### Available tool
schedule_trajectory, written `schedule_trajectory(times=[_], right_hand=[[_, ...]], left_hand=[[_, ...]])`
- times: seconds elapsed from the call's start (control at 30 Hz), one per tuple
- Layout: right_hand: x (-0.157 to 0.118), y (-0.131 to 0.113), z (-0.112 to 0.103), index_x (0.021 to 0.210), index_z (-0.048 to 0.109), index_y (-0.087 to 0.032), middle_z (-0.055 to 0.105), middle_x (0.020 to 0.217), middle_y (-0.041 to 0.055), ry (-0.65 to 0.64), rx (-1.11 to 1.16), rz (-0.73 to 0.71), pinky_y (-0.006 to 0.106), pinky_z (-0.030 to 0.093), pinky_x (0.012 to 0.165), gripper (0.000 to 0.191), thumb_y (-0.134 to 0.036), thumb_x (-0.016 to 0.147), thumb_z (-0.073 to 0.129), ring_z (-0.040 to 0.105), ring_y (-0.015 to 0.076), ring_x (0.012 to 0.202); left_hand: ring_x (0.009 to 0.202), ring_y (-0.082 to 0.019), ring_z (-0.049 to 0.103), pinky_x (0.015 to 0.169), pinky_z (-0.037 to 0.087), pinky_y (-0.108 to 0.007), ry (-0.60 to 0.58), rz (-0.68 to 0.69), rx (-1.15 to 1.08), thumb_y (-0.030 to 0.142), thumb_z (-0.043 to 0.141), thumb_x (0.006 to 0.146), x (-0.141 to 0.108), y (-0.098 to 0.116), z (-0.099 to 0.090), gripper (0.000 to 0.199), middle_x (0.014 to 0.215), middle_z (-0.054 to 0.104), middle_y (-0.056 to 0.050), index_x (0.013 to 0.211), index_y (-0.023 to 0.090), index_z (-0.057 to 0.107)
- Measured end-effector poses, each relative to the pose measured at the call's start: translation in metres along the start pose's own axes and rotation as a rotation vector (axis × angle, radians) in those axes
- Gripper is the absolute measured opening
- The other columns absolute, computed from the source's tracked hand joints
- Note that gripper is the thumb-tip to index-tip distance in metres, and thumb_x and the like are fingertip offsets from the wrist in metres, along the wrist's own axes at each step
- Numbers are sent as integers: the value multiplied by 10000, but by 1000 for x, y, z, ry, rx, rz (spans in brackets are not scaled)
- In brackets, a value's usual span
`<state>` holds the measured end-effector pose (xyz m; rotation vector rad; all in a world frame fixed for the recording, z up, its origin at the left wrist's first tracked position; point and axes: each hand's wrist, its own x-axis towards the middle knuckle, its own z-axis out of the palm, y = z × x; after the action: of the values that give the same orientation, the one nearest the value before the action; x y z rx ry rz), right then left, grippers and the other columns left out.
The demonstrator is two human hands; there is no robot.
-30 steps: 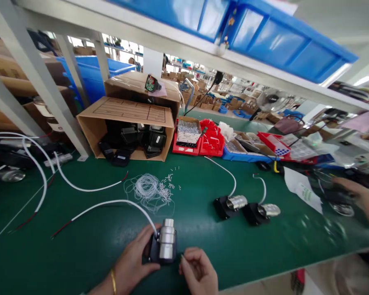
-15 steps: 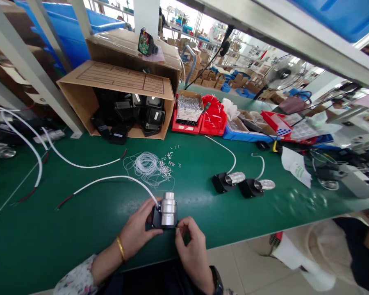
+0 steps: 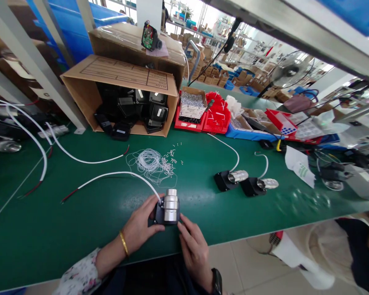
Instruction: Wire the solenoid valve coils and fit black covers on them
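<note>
A black housing [image 3: 160, 214] with a silver pipe fitting [image 3: 171, 205] on top sits at the bench's near edge, a white cable [image 3: 119, 173] curving from it to the left. Gripping its left side is my left hand [image 3: 140, 227], thumb at the near edge and fingers on the far side. My right hand [image 3: 195, 248] touches the near right corner, index finger and thumb close together; anything small between them is hidden. Beyond the housing lie a coil of thin clear line [image 3: 149, 159] and a scatter of small screws or pins [image 3: 169, 165].
Two similar units with fittings [image 3: 226, 180] lie to the right. An open carton [image 3: 80, 88] of black housings stands at the back left, beside red bins [image 3: 217, 114] and a blue tray [image 3: 249, 134]. More cables [image 3: 44, 164] cross the left. Another person's sleeve [image 3: 350, 246] shows at right.
My right fingers have gone from a rounded pinch at a tiny part by the corner to lying straighter against the housing. The housing remains in my left hand; the view has shifted slightly.
</note>
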<state>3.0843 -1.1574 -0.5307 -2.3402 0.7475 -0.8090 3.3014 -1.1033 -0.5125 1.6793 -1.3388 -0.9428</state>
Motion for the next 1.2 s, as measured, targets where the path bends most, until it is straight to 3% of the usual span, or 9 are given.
schedule_trajectory(times=[0.23,0.43,0.6,0.7,0.77,0.87,1.03,1.13,1.2], right_hand=[[-2,1,-8,1317,431,-269,541,1263,85,-48,12,82,414,479,930,471,-118,871,432,522,235,1136],[5,-1,-2,1163,517,-232,588,1160,94,86,107,141,392,504,893,327,-127,857,473,561,220,1068],[3,0,-3,1209,523,-255,545,1232,105,30,-31,-22,411,502,873,420,-71,834,480,538,240,1084],[0,1,-9,1301,448,-266,483,1315,111,-33,-72,-73,434,496,871,517,-51,831,462,518,255,1106],[-2,2,-12,1291,455,-283,477,1323,98,-29,-59,-63,444,489,875,510,-55,834,459,514,259,1111],[5,3,-13,1290,442,-283,474,1321,97,-40,11,54,432,489,881,481,-112,844,494,529,259,1089],[53,-4,-7,1428,123,-212,352,1398,141,-242,164,181,397,488,904,918,-204,707,692,542,254,1061],[78,-9,-6,1327,331,-233,464,1280,87,-345,120,157,395,469,918,756,-160,665,690,496,260,1123],[81,-11,-7,1234,420,-231,513,1184,69,-363,110,171,375,504,840,681,-180,625,721,545,250,1029]], left_hand=[[784,-168,610,806,507,-341,-51,56,-55,307,483,869,-2,-6,-14,501,1389,429,-87,1354,254,368],[1244,-255,421,1017,381,-378,-28,110,50,346,554,836,-3,-15,-10,562,1391,432,-74,1357,252,365],[962,-221,574,902,457,-366,-29,55,-29,480,587,790,-3,-9,-10,638,1360,438,-92,1349,263,373],[821,-194,553,813,467,-353,-29,59,-128,662,613,653,-4,-3,-12,910,1340,419,-113,1391,244,284],[754,-175,533,762,452,-337,-16,49,-244,699,517,703,-4,1,-14,897,1294,456,-129,1405,211,247],[600,-112,473,669,424,-298,100,-41,-516,542,321,896,0,14,-17,608,1250,509,-142,1386,185,294],[511,-76,438,548,409,-245,376,-83,-903,443,406,901,13,55,-20,547,1135,586,-137,1377,202,285],[459,-69,413,461,353,-188,498,-77,-765,387,495,873,15,70,-16,486,729,600,-5,1301,173,413],[424,-66,364,425,318,-179,474,-84,-574,376,498,870,16,77,-13,443,605,513,43,1261,167,475]])
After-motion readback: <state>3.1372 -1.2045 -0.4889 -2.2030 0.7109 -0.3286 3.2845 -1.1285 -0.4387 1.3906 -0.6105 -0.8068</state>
